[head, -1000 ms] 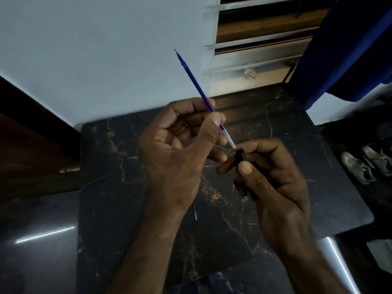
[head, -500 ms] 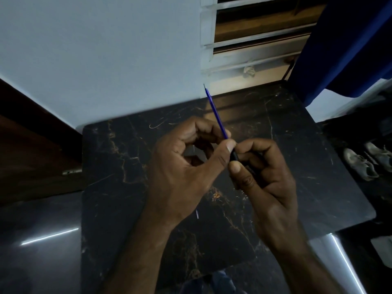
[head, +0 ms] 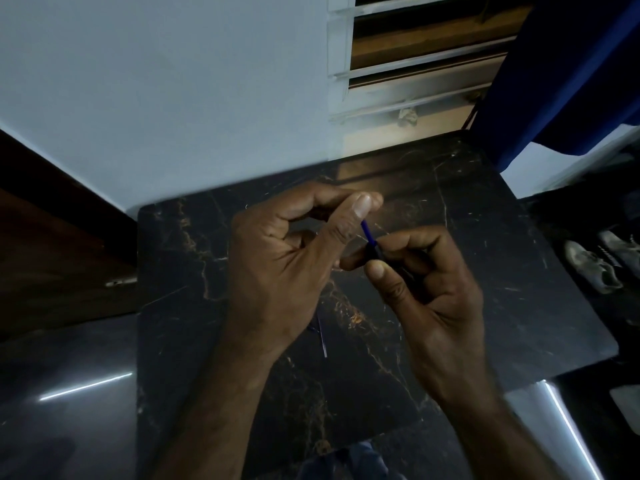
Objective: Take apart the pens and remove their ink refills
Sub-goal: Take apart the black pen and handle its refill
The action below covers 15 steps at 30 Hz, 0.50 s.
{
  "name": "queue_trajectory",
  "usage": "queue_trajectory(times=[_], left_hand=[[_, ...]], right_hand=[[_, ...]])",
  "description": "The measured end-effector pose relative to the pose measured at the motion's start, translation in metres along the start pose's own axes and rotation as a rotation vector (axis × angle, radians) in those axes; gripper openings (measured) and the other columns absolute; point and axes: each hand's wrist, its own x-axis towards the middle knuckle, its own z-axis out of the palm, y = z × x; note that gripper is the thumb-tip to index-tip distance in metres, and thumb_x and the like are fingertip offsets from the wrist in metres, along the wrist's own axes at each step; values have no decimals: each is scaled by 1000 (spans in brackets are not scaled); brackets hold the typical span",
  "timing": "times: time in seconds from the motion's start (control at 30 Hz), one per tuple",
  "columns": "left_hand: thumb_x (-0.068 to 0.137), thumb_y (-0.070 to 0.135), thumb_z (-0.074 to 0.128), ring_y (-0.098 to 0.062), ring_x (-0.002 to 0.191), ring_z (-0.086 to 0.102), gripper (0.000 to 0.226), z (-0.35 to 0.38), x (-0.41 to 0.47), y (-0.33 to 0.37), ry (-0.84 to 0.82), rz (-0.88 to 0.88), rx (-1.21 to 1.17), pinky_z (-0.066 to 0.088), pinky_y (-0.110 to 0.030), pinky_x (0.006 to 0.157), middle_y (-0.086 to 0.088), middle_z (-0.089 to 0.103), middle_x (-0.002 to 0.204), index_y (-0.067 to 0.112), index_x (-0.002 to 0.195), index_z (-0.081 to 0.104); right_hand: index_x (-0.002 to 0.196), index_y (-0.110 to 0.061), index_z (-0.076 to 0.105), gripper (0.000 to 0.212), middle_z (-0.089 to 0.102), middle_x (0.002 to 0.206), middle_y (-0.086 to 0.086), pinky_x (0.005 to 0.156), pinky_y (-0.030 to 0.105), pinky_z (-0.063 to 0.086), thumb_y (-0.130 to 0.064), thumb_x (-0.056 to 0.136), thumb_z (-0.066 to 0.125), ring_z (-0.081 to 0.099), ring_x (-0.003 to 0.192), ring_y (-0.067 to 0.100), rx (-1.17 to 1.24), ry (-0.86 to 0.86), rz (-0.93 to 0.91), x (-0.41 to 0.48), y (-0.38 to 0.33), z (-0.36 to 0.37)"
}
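The left hand [head: 287, 258] pinches the blue refill [head: 367, 232]. The right hand [head: 433, 292] grips the black pen barrel [head: 374, 253].

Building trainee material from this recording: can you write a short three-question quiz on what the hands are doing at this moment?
1. Multiple choice: what does the right hand grip? A) a dark pen barrel B) a screwdriver C) nothing
2. True or false: the blue refill between the hands rests flat on the marble table.
3. Short answer: which hand pinches the refill's free end?

Key: 1 A. 2 False, it is held above the table, its lower end at the barrel. 3 The left hand.
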Motion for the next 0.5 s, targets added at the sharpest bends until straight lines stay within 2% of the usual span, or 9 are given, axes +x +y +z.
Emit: queue_trajectory(times=[0.17,0.33,0.43,0.5], left_hand=[[101,21,71,-5,81,80,14,5,-2,-3,110,29,11,59,-15,59,-3,81,94,8,98,77],[100,19,70,-5,87,81,9,2,-1,-11,114,12,-6,60,-14,63,2,80,97,11,99,76],[101,20,70,-6,86,81,13,-3,0,-18,96,14,21,61,-15,64,-1,81,95,9,100,77],[104,21,68,-8,91,81,20,-6,0,-23,63,35,30,61,-16,70,-4,82,97,5,102,78]], right_hand=[[112,-5,59,15,79,106,11,93,30,63,-4,99,66,81,104,19,-28,10,-33,3,1,7],[112,-1,58,14,78,106,17,90,28,61,1,99,64,81,103,22,-1,30,-15,4,5,12],[112,-2,58,14,79,106,15,88,29,60,0,100,64,80,103,24,22,23,9,4,9,16],[112,-1,58,14,80,105,13,87,28,59,1,100,64,80,103,21,40,15,25,6,12,18]])
